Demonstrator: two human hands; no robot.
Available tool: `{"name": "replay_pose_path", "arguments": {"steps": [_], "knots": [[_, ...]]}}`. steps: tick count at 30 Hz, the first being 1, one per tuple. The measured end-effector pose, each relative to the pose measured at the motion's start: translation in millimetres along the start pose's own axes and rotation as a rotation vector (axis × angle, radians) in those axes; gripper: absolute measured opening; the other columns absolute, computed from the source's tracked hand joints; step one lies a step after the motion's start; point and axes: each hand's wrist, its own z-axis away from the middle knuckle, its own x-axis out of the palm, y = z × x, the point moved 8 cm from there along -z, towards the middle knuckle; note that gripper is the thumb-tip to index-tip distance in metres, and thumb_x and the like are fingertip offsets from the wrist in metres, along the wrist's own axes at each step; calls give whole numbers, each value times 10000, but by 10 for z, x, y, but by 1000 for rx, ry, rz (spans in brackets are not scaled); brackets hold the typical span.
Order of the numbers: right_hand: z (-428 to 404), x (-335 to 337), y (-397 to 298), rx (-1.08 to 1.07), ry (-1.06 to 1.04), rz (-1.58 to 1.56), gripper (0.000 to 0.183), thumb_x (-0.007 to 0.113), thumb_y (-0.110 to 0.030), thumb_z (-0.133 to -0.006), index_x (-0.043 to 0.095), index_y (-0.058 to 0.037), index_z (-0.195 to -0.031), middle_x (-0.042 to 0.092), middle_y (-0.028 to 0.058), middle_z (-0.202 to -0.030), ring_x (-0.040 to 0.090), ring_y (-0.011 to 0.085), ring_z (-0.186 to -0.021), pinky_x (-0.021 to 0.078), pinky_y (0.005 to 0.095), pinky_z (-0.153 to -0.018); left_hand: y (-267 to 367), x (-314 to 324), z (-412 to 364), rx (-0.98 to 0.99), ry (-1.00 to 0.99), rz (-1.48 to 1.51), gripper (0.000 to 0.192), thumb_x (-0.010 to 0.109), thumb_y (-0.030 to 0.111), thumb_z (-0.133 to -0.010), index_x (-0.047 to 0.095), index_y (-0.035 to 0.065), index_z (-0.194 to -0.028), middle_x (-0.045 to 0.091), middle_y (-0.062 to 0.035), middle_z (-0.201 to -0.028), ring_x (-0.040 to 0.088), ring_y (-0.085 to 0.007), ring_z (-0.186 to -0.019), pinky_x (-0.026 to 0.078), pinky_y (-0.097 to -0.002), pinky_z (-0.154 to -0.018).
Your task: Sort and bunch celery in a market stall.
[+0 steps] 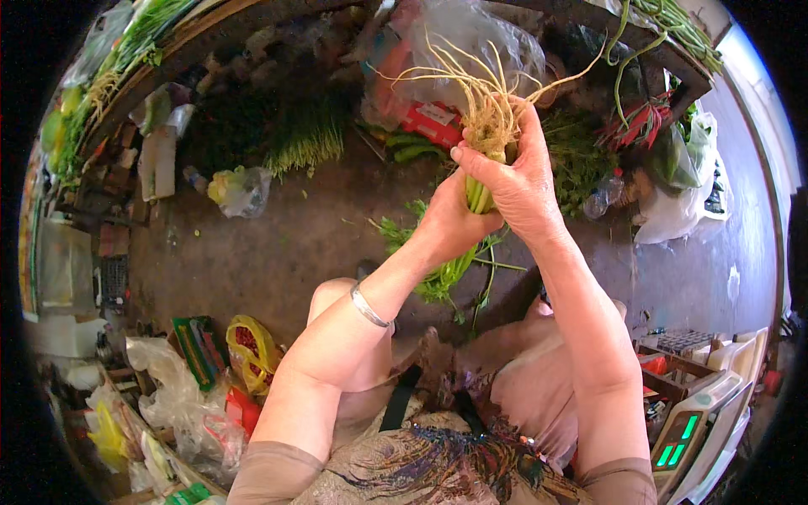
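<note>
A bunch of leafy green stalks, perhaps celery [480, 194], is gripped upside down between both hands. Its long pale roots [489, 95] fan out at the top. My left hand [451, 211] wraps around the green stalks. Higher up, my right hand [521, 173] closes on the base just under the roots, its thumb lying across the front. Below my left hand the leaves [445, 278] hang over the floor, partly hidden by my forearm. The fingertips on the far side of the bunch are mostly out of sight.
Thin green stalks [309, 148] and a bagged vegetable [237, 192] lie on the floor [252, 265] ahead. A plastic bottle [604, 196] and white bag [672, 214] are at the right. A yellow bag of red items [252, 353] sits lower left; a digital scale [685, 429] stands lower right.
</note>
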Motion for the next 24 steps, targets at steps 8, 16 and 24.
{"name": "replay_pose_path", "arguments": {"steps": [8, 16, 24], "knots": [[65, 64, -113, -97, 88, 37, 601, 752, 29, -754, 437, -58, -1259, 582, 43, -1095, 577, 124, -1010, 478, 286, -898, 162, -47, 2, 106, 4, -23, 682, 807, 167, -697, 494, 24, -1286, 628, -107, -1155, 596, -221, -1101, 468, -345, -937], [64, 174, -272, -75, -142, -156, 1010, 861, -64, -666, 214, 20, -1437, 534, 145, -1262, 535, 195, -1153, 445, 323, -983, 202, -133, 2, 131, 92, 249, 463, 743, 0, -710, 584, 0, -1145, 646, -61, -1019, 607, -165, -979, 513, -320, -813], [76, 87, -357, -157, -185, -75, 736, 854, -61, -643, 462, -22, -1265, 612, 51, -1119, 554, 141, -1006, 468, 288, -901, -65, 42, 66, -171, -184, 194, 378, 751, 31, -750, 575, 12, -1084, 641, -61, -870, 628, -138, -748, 511, -289, -612]]}}
